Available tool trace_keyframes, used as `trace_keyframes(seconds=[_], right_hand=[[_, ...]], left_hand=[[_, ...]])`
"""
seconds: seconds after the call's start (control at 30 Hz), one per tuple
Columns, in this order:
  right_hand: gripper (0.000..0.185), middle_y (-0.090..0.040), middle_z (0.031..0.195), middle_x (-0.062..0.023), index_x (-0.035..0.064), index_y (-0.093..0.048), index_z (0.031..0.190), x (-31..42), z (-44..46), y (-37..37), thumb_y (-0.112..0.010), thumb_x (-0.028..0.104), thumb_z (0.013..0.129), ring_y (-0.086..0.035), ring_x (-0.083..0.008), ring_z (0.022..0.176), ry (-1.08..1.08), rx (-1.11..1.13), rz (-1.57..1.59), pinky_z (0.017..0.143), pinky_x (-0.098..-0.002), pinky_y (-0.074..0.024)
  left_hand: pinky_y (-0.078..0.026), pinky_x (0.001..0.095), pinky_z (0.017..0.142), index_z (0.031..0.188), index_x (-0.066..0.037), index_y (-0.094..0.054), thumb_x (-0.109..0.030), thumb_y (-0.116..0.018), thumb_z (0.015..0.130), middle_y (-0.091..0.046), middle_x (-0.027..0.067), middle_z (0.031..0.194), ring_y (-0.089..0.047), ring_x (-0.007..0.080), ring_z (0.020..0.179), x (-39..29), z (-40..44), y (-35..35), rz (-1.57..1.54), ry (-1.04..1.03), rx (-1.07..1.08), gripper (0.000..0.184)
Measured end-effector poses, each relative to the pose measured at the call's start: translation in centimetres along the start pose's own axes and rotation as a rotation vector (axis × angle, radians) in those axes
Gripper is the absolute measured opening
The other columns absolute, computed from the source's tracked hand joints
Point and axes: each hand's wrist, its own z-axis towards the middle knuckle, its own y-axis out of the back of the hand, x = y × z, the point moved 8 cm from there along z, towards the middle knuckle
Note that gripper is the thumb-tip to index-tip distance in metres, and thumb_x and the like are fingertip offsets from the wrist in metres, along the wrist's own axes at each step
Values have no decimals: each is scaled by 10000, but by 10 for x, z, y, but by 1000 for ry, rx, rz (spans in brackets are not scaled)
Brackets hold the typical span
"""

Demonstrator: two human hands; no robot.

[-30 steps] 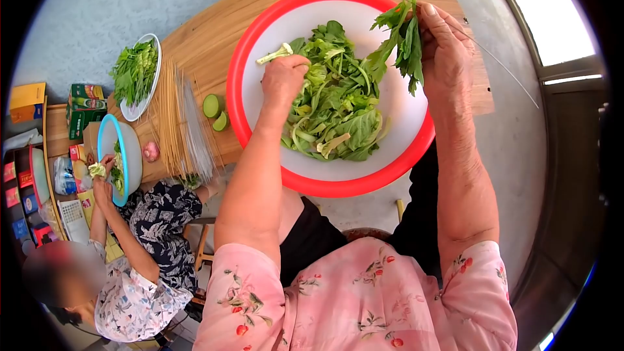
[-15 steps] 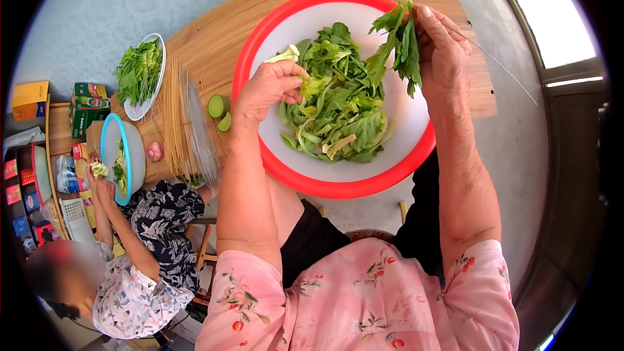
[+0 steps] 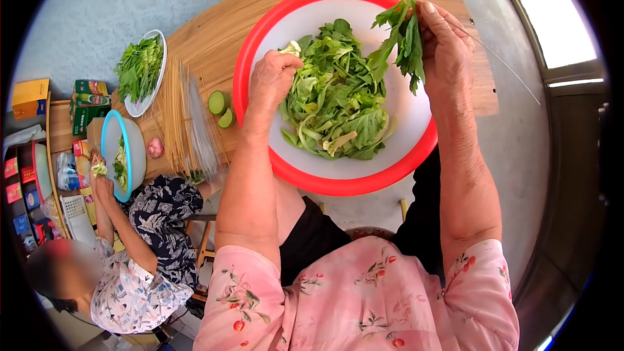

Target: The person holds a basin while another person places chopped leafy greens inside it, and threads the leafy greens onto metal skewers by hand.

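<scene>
My right hand (image 3: 448, 49) grips a thin skewer (image 3: 497, 58) at the right rim of a white basin with a red rim (image 3: 351, 186). Green leaves (image 3: 408, 45) are threaded on the skewer and hang beside my fingers. At the basin's left side, the fingers of my left hand (image 3: 274, 77) are pinched together at the edge of a pile of loose leafy greens (image 3: 341, 101). A pale vegetable piece (image 3: 292, 48) shows just beyond those fingertips. What the left fingers hold, if anything, is hidden.
Left on the wooden table (image 3: 214, 29) are bundled skewers (image 3: 172, 114), a cut green vegetable (image 3: 218, 102), and a plate of greens (image 3: 140, 71). A co-worker (image 3: 140, 286) sits at the left, hands by a blue-rimmed basin (image 3: 134, 156). Boxes (image 3: 90, 107) stand behind.
My left hand has drawn slightly up and left, its fingers turning down toward the pale piece. The yellow-green leaf at its fingertips no longer shows there. My right hand barely moved.
</scene>
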Motion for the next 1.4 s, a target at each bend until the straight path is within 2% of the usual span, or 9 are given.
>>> trace_keyframes(seconds=[0.1, 0.17, 0.47, 0.8, 1.0, 1.07, 1.1, 1.17, 1.4], right_hand=[[211, -618, 808, -77, -58, -597, 967, 0, -4, 0, -573, 125, 867, -579, -118, 699, -5, 18, -16, 630, -228, -493], [212, -616, 807, -70, -56, -596, 975, 0, -7, -1, -573, 125, 867, -571, -111, 697, -29, 15, -56, 634, -222, -489], [199, -609, 798, -59, -48, -603, 948, -1, -7, -3, -581, 131, 863, -558, -103, 683, -20, 24, -53, 623, -219, -483], [185, -609, 784, -45, -35, -607, 943, -7, -12, -16, -582, 129, 862, -554, -96, 677, -71, 48, -33, 621, -211, -478], [176, -626, 797, -56, -33, -612, 951, -12, -13, -21, -578, 114, 862, -572, -105, 679, -99, 47, -48, 622, -222, -490], [168, -638, 801, -70, -28, -622, 942, -16, -13, -21, -582, 112, 857, -582, -111, 665, -128, 41, -49, 607, -225, -494], [168, -638, 801, -70, -28, -622, 942, -17, -14, -23, -582, 112, 857, -582, -111, 665, -124, 46, -49, 607, -225, -494], [162, -642, 793, -75, -19, -630, 933, -22, -18, -24, -587, 116, 855, -593, -116, 663, -165, 29, -58, 599, -226, -497], [161, -643, 784, -76, -15, -630, 921, -31, -28, -30, -609, 124, 842, -601, -117, 687, -199, 40, -166, 635, -221, -498]], left_hand=[[-466, 335, 758, 794, -121, -706, 26, -573, 714, -621, 100, 953, -578, 242, 865, -2, -1, -12, -9, -111, -68, 214], [-461, 343, 768, 733, -128, -705, 72, -570, 692, -603, 79, 931, -562, 239, 895, -18, -8, -18, 318, -361, -179, 245], [-467, 348, 747, 864, -140, -697, 84, -552, 702, -588, 98, 869, -570, 262, 849, -4, -5, -12, 260, -64, -100, 312], [-459, 361, 746, 867, -127, -691, -23, -578, 757, -591, 87, 855, -574, 258, 845, -6, -5, -1, 250, -63, -57, 190], [-457, 324, 691, 847, -69, -664, -66, -587, 778, -607, 71, 826, -587, 213, 775, -10, -2, 11, -134, 27, -117, 104], [-444, 266, 671, 914, -43, -619, -90, -580, 824, -625, 50, 854, -563, 133, 769, -5, -4, -2, -636, 306, 33, 109], [-444, 266, 671, 914, -43, -619, -90, -580, 824, -625, 50, 854, -563, 133, 769, -8, -4, 1, -637, 302, 29, 109], [-445, 252, 679, 971, -55, -576, -112, -545, 862, -632, 58, 884, -566, 118, 765, -15, -7, -9, -1092, 363, 124, 127], [-470, 262, 709, 1017, -45, -571, -104, -549, 862, -634, 77, 898, -594, 146, 769, -27, -6, 0, -1310, 355, 5, 167]])
